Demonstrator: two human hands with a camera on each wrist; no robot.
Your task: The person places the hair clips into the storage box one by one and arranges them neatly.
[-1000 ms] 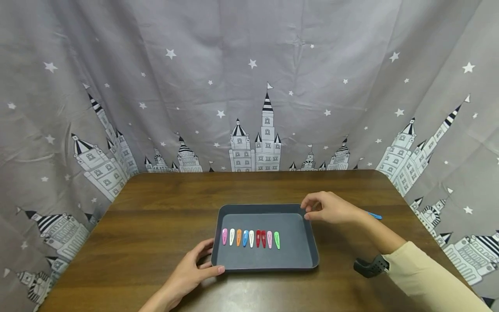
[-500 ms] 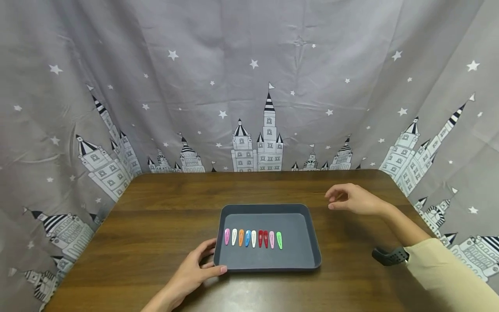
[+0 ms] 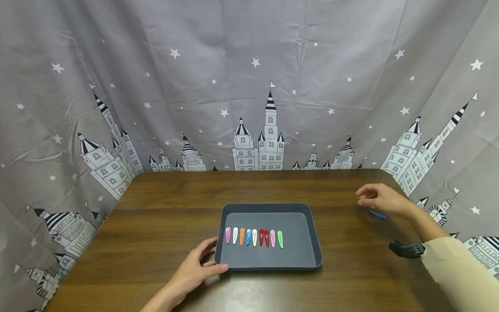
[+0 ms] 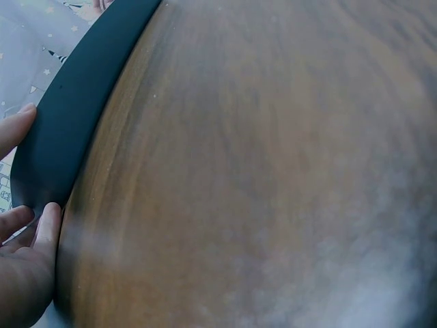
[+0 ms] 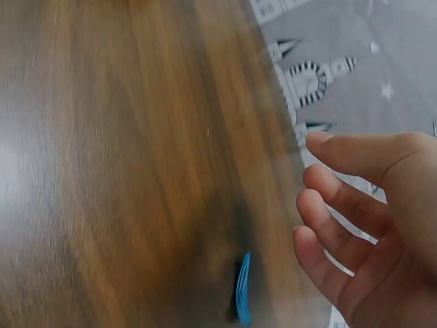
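A dark grey tray [image 3: 300,242] lies on the table. Inside it, a row of several snap hair clips runs from a pink clip [image 3: 228,235] at the left to a green clip [image 3: 280,239], with white, orange, blue and red ones between. My left hand [image 3: 195,268] grips the tray's near left corner, thumb on the front rim and fingers along the side; the left wrist view shows the tray's outer wall [image 4: 75,102]. Off to the right, my right hand [image 3: 382,199] hovers with loosely bent fingers, nothing in them. Just below it lies a blue hair clip [image 5: 243,290] on the wood.
The brown wooden table [image 3: 163,225] reaches back to a grey curtain [image 3: 187,86] printed with castles and stars. A dark strap [image 3: 406,250] hangs at the right wrist, beside a pale sleeve [image 3: 456,264].
My right hand has moved rightward from the tray's far right corner to above the loose blue hair clip. My left hand stays at the tray, and the row of clips is unchanged.
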